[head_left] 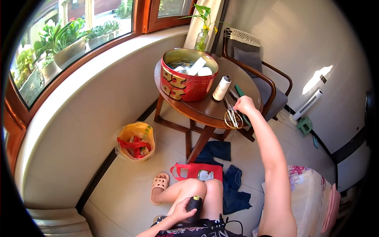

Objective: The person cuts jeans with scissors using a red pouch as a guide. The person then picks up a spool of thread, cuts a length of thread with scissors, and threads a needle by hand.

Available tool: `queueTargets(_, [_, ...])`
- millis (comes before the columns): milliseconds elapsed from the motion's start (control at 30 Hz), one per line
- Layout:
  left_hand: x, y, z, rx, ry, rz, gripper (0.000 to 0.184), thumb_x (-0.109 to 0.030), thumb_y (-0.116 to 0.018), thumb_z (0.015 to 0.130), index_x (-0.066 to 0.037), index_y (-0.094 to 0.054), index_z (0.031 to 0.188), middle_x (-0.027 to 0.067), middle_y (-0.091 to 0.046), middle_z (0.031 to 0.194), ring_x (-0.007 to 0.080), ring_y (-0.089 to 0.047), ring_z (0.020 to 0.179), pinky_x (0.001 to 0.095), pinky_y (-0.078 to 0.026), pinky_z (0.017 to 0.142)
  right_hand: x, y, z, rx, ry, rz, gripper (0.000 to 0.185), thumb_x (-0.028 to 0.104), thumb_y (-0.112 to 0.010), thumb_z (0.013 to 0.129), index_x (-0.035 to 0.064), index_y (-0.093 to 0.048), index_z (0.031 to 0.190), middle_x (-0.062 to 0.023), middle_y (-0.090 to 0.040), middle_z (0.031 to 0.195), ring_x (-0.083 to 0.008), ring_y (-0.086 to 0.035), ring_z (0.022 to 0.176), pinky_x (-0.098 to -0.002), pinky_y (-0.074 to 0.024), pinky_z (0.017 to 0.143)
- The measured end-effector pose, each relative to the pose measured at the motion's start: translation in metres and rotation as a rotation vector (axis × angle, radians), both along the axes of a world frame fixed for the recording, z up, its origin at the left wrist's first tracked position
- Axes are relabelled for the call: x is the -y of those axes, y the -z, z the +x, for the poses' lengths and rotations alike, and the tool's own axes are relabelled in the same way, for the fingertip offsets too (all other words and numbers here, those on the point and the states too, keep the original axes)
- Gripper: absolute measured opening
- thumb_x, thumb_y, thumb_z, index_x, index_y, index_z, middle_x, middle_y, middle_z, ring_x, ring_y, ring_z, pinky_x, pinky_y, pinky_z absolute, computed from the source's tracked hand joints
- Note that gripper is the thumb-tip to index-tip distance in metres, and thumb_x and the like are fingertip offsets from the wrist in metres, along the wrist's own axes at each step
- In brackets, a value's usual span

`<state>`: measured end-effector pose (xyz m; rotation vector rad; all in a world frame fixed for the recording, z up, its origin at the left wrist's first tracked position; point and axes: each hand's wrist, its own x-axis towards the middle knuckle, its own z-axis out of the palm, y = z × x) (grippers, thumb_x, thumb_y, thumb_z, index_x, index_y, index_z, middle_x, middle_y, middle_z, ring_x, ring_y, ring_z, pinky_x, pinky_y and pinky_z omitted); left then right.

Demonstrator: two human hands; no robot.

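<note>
My left hand [184,210] is wrapped round a black thread spool [194,206] with a yellow top, resting on my lap. Stretched out over the round wooden table [189,110], my right hand [244,104] has its fingers pinched together at the scissors and metal tools [233,118] near the table's edge; what exactly it grips is too small to make out. A cone of white thread [222,88] stands left of that hand, and a green-handled tool [239,90] lies just behind it. The large red tin [185,87] on the table holds white items.
A glass vase with a plant [201,40] stands behind the tin. An armchair [268,89] is beyond the table. On the floor are a yellow bag [138,130], dark denim pieces [233,193] and a red bag [193,170] by my knees. A bed [310,197] is at right.
</note>
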<state>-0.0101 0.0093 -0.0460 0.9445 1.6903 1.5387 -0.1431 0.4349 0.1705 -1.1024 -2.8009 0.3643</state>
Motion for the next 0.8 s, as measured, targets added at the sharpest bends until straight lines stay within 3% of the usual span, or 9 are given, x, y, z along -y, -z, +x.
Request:
queueTargets(133, [-0.001, 0.003, 0.002, -0.018, -0.012, 0.019, 0.056, -0.031, -0.066, 0.069, 0.001, -0.047, 0.111, 0.0187, -0.058, 0.093, 0.027, -0.058, 0.086, 0.0332, -0.045, 0.077, -0.003, -0.005, -0.011, 0.114, -0.043, -0.003, 0.017, 0.014, -0.071, 0.057, 0.0007, -0.063, 0.065, -0.0136, -0.061, 0.066, -0.0222, -0.059, 0.064, -0.0313, -0.0465, 0.063])
queueTargets(233, [-0.009, -0.021, 0.008, -0.162, 0.024, 0.002, 0.057, -0.034, -0.066, 0.068, -0.002, -0.048, 0.111, 0.02, -0.058, 0.094, 0.0319, -0.058, 0.087, 0.0362, -0.045, 0.077, -0.003, -0.004, -0.013, 0.147, 0.015, -0.033, 0.03, 0.019, -0.07, 0.058, -0.002, -0.065, 0.079, -0.0193, -0.062, 0.081, -0.0282, -0.061, 0.079, -0.0325, -0.0471, 0.073])
queueTargets(400, [-0.021, -0.026, 0.036, -0.283, 0.555, -0.266, 0.05, -0.039, -0.056, 0.075, -0.001, -0.049, 0.107, 0.0229, -0.057, 0.093, 0.0353, -0.057, 0.084, 0.0395, -0.044, 0.075, 0.005, -0.001, 0.003, -0.194, 0.025, -0.152, 0.026, 0.021, -0.065, 0.06, -0.0041, -0.062, 0.067, -0.0147, -0.063, 0.072, -0.023, -0.06, 0.064, -0.0318, -0.0469, 0.064])
queueTargets(533, [-0.019, -0.013, 0.044, -0.35, 0.445, -0.19, 0.049, -0.036, -0.059, 0.074, 0.003, -0.05, 0.103, 0.0226, -0.057, 0.09, 0.0359, -0.055, 0.085, 0.0391, -0.043, 0.079, 0.041, -0.051, 0.046, -0.584, -0.141, -0.677, 0.007, 0.01, -0.057, 0.071, 0.0064, -0.055, 0.066, 0.0035, -0.046, 0.055, -0.0036, -0.04, 0.047, -0.0181, -0.031, 0.043])
queueTargets(633, [-0.03, -0.041, 0.025, -0.353, 0.459, -0.047, 0.047, -0.035, -0.062, 0.072, 0.001, -0.051, 0.1, 0.0203, -0.056, 0.085, 0.0343, -0.055, 0.084, 0.0365, -0.045, 0.075, 0.082, -0.087, 0.071, -0.611, -0.257, -0.768, 0.005, 0.009, -0.055, 0.076, 0.0065, -0.053, 0.071, -0.0003, -0.053, 0.062, -0.0034, -0.04, 0.047, -0.0167, -0.0305, 0.042])
queueTargets(667, [-0.038, -0.059, 0.005, -0.584, 0.252, 0.002, 0.04, -0.03, -0.063, 0.074, -0.001, -0.051, 0.098, 0.0157, -0.056, 0.082, 0.0299, -0.056, 0.081, 0.0336, -0.045, 0.075, 0.099, -0.1, 0.08, -0.608, -0.298, -0.818, 0.005, 0.009, -0.054, 0.077, 0.0065, -0.052, 0.073, -0.0022, -0.054, 0.064, -0.0035, -0.04, 0.047, -0.0161, -0.0299, 0.042])
queueTargets(733, [-0.047, -0.124, -0.021, -0.288, -0.005, -0.04, 0.042, -0.018, -0.067, 0.073, -0.002, -0.047, 0.106, 0.0117, -0.056, 0.09, 0.0188, -0.057, 0.076, 0.0277, -0.047, 0.067, 0.133, -0.117, 0.1, -0.591, -0.375, -0.929, 0.005, 0.008, -0.052, 0.08, 0.0067, -0.049, 0.076, -0.0059, -0.057, 0.068, -0.0036, -0.04, 0.047, -0.015, -0.0287, 0.041])
queueTargets(767, [-0.069, -0.122, -0.038, -0.537, -0.301, 0.445, 0.059, -0.012, -0.07, 0.07, -0.004, -0.039, 0.12, 0.0121, -0.05, 0.109, 0.0148, -0.058, 0.078, 0.026, -0.049, 0.063, 0.146, -0.12, 0.108, -0.597, -0.4, -0.993, 0.005, 0.008, -0.052, 0.081, 0.0067, -0.049, 0.077, -0.0074, -0.058, 0.069, -0.0038, -0.04, 0.046, -0.0149, -0.0284, 0.041])
queueTargets(800, [-0.073, -0.147, -0.049, -0.138, -0.179, 0.445, 0.076, -0.01, -0.072, 0.068, -0.007, -0.028, 0.13, 0.0122, -0.037, 0.127, 0.0134, -0.058, 0.08, 0.0248, -0.049, 0.066, 0.159, -0.121, 0.114, -0.605, -0.429, -1.059, 0.005, 0.008, -0.051, 0.081, 0.0067, -0.048, 0.079, -0.0089, -0.058, 0.07, -0.0039, -0.041, 0.046, -0.0149, -0.0281, 0.041])
